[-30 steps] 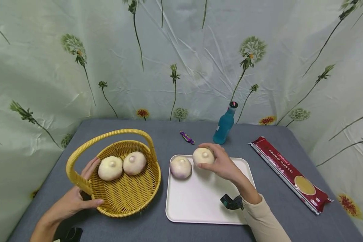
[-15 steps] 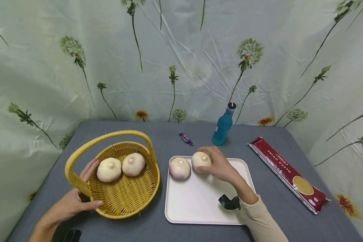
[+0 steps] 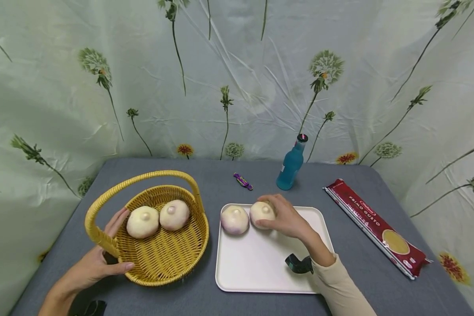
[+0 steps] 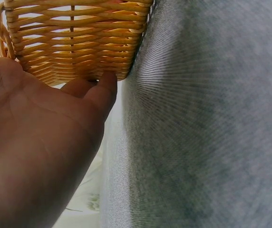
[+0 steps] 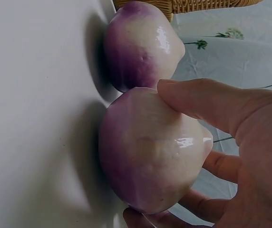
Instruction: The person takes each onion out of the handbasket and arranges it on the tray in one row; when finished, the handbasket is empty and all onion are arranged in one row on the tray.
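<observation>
Pinching a whitish, purple-tinged bulb [image 3: 262,214], the right hand [image 3: 286,218] held its thumb on the near side and its fingers round the far side. The bulb sat off the ends of those digits, to the left of the palm, over the upper part of a white tray [image 3: 260,270]; whether its base bore fully on the surface could not be told. Its small nub pointed up, away from the tray, as the right wrist view showed from the side. Squat and rounded, it had no marked long axis, and the line from base to nub stood roughly upright. A second bulb [image 3: 235,220] lay just beside it on the left, nub up too.

The left hand [image 3: 92,263] was spread against the left side of a yellow wicker basket [image 3: 162,261], thumb well apart from the fingers and touching the outer wall. Inside, two pale bulbs [image 3: 142,223] sat side by side, toward the back. Beyond the tray were a purple-wrapped candy [image 3: 242,181] and an upright blue bottle [image 3: 290,170]; a red packet [image 3: 375,228] lay slantwise to the right.
</observation>
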The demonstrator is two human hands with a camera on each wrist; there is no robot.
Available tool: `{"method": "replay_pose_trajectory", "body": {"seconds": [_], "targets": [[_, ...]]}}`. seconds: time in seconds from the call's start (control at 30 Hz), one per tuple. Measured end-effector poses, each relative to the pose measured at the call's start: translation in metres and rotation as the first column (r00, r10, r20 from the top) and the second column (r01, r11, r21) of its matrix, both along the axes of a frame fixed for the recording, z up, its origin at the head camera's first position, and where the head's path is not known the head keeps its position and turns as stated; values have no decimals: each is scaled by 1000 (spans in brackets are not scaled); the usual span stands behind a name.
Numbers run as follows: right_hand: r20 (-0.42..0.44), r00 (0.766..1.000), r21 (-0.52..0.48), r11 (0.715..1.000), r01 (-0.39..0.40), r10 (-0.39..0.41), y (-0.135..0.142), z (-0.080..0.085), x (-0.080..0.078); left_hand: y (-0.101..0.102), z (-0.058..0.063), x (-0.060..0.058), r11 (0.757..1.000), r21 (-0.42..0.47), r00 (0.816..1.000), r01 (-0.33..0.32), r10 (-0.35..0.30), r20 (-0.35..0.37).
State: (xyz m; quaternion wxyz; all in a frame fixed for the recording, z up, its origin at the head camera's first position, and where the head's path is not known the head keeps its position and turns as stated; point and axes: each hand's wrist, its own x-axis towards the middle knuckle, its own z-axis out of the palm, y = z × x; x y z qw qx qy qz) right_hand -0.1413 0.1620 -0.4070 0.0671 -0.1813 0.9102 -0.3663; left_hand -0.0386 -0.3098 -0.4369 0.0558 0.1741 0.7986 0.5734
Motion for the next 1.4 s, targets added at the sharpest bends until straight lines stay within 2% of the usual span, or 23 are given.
{"method": "replay_pose_trajectory", "body": {"seconds": [0.33,0.8,1.03,1.17,1.4], "targets": [[-7,1000,4,1000,-8,8,-2,0,-2,-1,2,-1,1000,8,999,-12,12,36],[-3,1000,1,1000,-12,12,-6,1,-1,-2,3,0,1000,-16,1000,-14,14,1],[-8,1000,1,1000,-5,5,-4,0,-1,-2,-2,2,999,-29,999,-13,12,-41],[-10,1000,19,1000,-2,3,-3,-4,1,0,-4,2,1000,-21,999,-6,5,-36],[-83,996,28,1000,8,-5,-2,5,6,0,-2,1,999,-28,1000,-22,22,-3]]}}
